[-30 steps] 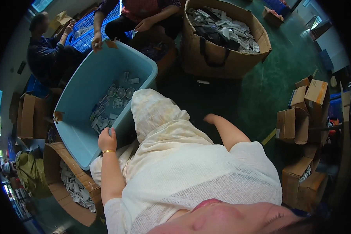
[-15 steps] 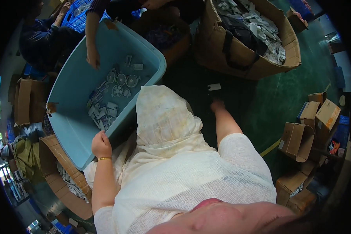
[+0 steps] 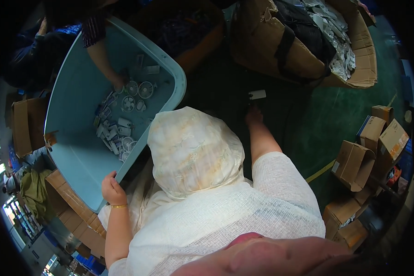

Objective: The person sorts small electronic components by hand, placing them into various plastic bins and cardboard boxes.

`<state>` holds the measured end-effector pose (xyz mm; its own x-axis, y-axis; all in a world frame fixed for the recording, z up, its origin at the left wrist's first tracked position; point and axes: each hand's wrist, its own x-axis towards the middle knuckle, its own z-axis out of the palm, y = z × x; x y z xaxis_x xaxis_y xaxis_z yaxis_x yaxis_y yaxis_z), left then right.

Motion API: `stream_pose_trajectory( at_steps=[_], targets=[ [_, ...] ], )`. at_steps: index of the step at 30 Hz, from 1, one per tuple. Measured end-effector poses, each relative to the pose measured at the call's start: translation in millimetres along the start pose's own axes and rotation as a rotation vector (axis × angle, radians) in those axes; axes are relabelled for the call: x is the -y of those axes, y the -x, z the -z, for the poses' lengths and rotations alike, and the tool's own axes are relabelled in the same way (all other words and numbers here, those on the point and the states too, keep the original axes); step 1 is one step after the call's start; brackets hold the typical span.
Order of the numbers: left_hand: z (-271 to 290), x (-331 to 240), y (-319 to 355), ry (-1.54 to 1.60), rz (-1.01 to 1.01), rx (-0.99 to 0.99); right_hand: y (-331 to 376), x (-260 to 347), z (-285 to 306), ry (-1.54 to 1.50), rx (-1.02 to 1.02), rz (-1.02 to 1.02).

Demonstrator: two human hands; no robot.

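My left hand (image 3: 113, 189) is closed over the near rim of a large light-blue plastic tub (image 3: 80, 172). In the tub lie several round white fan heads (image 3: 145, 90) and a heap of small white parts (image 3: 109, 134). My right arm reaches down toward the dark green floor. The right hand (image 3: 254, 116) is in shadow just short of a white, flat, rectangular part (image 3: 257, 94). Its fingers are too dark to make out, so whether they touch that part does not show. Another person's hand (image 3: 118, 83) is down in the tub at the fan heads.
A big cardboard box (image 3: 257, 50) of white parts, with a black bag (image 3: 303, 27) over its side, stands at the far right. Another carton (image 3: 211, 43) sits behind the tub. Several smaller cartons (image 3: 352, 163) are stacked at right; one (image 3: 73, 214) is beside the tub at left.
The other person's hand has gone lower into the tub, onto the fan heads. My right hand has reached slightly farther forward. My left hand stays on the tub's rim.
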<state>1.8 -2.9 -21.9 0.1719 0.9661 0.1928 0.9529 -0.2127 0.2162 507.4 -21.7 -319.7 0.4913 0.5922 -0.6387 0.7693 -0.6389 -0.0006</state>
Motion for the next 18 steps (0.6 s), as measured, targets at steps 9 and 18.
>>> stream_pose_trajectory(
  at_steps=[9,18],
  targets=[
    [-6,-2,-3,-0.018,0.024,-0.016,22,-9,9,0.085,-0.201,0.009],
    [-12,6,0,0.065,0.085,-0.186,122,25,106,-1.05,-0.457,0.301]
  ],
)
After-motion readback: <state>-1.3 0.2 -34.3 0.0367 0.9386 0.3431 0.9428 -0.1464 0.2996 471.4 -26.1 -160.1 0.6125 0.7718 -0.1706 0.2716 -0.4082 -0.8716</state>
